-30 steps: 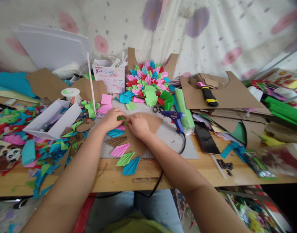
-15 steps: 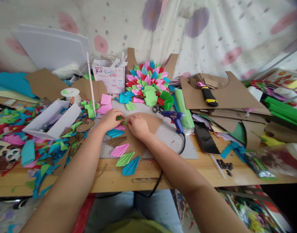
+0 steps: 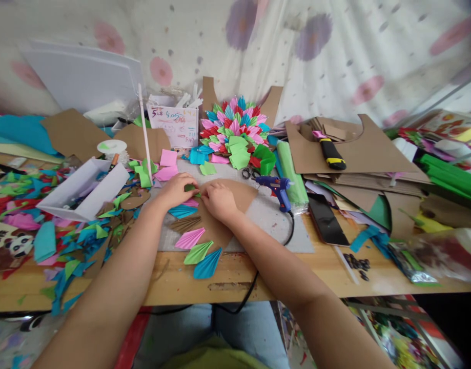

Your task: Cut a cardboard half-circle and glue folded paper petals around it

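My left hand (image 3: 177, 190) is closed in a pinch around a green pleated paper piece (image 3: 189, 188) at the left edge of a brown cardboard piece (image 3: 241, 192). Opposite it, the curled fingertips of my right hand (image 3: 219, 200) meet the inner end of that green paper, over the cardboard; the exact contact is partly hidden. Down the same edge sit more pleated pieces: a blue one (image 3: 183, 211), a brown one (image 3: 186, 223), a pink one (image 3: 190, 238), a green one (image 3: 199, 252) and a blue one (image 3: 207, 264).
A blue glue gun (image 3: 275, 188) lies right of the cardboard, its cord running off the front edge. Behind stands a cluster of colourful pleated paper (image 3: 237, 123). A phone (image 3: 327, 219), a cutter (image 3: 331, 152), a white box (image 3: 83, 189) and paper scraps (image 3: 91, 233) lie around.
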`<state>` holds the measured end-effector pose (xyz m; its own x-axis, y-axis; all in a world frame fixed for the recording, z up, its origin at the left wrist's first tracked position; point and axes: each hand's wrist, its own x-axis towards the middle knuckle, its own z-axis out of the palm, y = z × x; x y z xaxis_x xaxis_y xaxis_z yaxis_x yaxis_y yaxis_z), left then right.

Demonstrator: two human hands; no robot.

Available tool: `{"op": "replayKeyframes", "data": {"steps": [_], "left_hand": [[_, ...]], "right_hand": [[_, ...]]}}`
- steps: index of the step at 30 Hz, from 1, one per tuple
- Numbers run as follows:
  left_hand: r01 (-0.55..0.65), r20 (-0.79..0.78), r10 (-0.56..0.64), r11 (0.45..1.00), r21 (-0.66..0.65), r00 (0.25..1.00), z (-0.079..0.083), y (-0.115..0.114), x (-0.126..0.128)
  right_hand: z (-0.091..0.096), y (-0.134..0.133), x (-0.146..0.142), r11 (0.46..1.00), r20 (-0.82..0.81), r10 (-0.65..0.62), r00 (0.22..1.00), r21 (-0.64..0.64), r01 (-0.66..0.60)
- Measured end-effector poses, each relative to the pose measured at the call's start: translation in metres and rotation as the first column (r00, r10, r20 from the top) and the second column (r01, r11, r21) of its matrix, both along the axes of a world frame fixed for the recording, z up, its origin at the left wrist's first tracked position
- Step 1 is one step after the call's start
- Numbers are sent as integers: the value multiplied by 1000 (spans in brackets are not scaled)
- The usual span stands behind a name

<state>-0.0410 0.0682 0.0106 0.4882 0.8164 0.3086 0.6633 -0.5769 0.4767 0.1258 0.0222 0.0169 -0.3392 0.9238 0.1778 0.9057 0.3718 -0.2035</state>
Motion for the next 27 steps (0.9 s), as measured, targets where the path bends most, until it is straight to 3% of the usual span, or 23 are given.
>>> {"op": "replayKeyframes", "data": {"steps": [6,19,27], "left_hand": [[14,-1,-14,1000,2,1000,-6,3,-2],[-21,11,21,1000,15,1000,-2,0,1],[-329,131,316,940,93,940,3,2,-8]], "right_hand": [[0,0,0,1000,-7,-6,1000,-5,6],[3,-1,-1,999,10,-16,1000,-39,16],[7,-3,1,999,-12,-12,1000,-51,11]]}}
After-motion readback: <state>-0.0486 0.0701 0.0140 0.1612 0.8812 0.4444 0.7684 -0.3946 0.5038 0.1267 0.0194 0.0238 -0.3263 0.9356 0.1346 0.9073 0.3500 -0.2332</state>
